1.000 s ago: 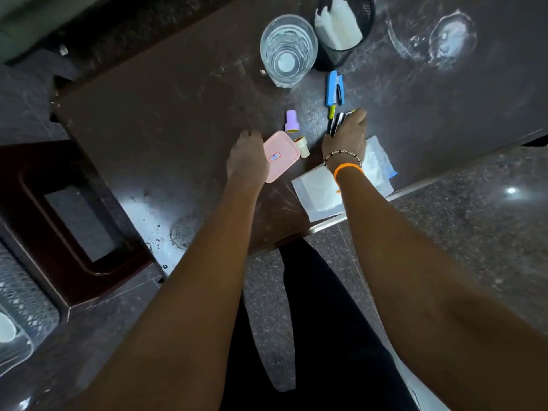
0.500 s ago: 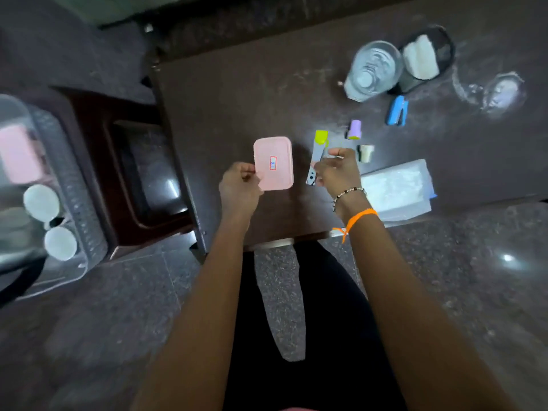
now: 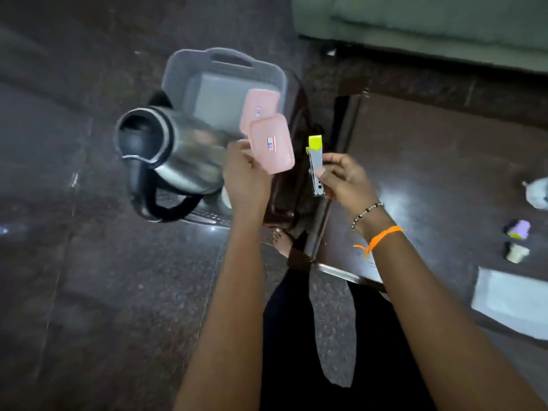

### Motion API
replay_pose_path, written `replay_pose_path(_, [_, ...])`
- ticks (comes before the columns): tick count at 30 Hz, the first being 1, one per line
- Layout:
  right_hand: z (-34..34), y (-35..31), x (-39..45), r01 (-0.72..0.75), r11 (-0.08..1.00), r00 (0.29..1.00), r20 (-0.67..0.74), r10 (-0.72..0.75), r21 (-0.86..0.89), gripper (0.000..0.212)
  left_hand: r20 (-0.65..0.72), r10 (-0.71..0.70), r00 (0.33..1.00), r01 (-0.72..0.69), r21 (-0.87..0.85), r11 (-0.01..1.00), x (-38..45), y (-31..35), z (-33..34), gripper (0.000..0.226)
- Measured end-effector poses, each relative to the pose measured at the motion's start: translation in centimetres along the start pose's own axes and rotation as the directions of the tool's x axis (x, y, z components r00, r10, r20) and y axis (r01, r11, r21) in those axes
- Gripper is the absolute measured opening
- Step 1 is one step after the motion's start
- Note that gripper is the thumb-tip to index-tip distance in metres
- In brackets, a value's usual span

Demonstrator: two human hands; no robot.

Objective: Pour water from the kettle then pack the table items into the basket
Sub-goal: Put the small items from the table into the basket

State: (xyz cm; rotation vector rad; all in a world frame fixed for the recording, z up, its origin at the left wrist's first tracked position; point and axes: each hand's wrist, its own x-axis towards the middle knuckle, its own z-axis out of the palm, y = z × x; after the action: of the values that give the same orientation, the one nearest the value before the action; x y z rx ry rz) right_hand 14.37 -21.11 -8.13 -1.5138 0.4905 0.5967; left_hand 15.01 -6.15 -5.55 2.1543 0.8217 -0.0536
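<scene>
- The packing step is judged to be in hand: both hands are carrying table items toward the basket (image 3: 178, 75), which is sitting at the left of the table (image 3: 444, 161), on a low dark stool as far as can be told.
- The left hand (image 3: 246, 176) is gripping a pink box (image 3: 271, 143) by its near edge and holding it above the basket's right side.
- The right hand (image 3: 344, 179) is pinching a metal clip tool with a yellow cap (image 3: 315, 161) between thumb and fingers, just right of the pink box.
- A second pink box (image 3: 259, 106) is already lying inside the basket, against its right wall.
- The kettle (image 3: 178, 152) is lying tilted in the basket's near part, mouth facing left.
- Items remaining on the table at the right: a purple-topped bottle (image 3: 517, 229), a small cream bottle (image 3: 516, 252) and a white packet (image 3: 510, 301).
- Next move, as judged: lowering both held items into the free space beside the second pink box, clear of the kettle, then releasing.
</scene>
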Motion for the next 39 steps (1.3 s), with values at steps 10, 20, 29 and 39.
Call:
replay_pose_path(10, [7.6, -3.5, 3.9, 0.166, 0.98, 0.978, -0.109, -0.178, -0.105, 0.032, 0.029, 0.152, 0.988, -0.148, 0.458, 0.876, 14.1, 4.5, -2.0, 0.056])
replay_pose_path(20, [8.4, -8.1, 10.1, 0.284, 0.889, 0.918, -0.166, -0.36, -0.358, 0.031, 0.256, -0.192, 0.948, -0.04, 0.689, 0.723, 19.0, 1.5, 0.9, 0.066])
replay_pose_path(29, [9.8, -11.2, 16.6, 0.31, 0.575, 0.928, 0.111, -0.355, -0.758, 0.032, 0.326, -0.059, 0.943, -0.213, 0.734, 0.645, 17.2, 0.1, 1.7, 0.053])
replay_pose_path(39, [11.5, -10.8, 18.3, 0.258, 0.268, 0.947, 0.188, -0.262, -0.928, 0.024, 0.501, -0.086, 0.861, -0.316, 0.661, 0.681, 15.5, 0.5, 1.1, 0.043])
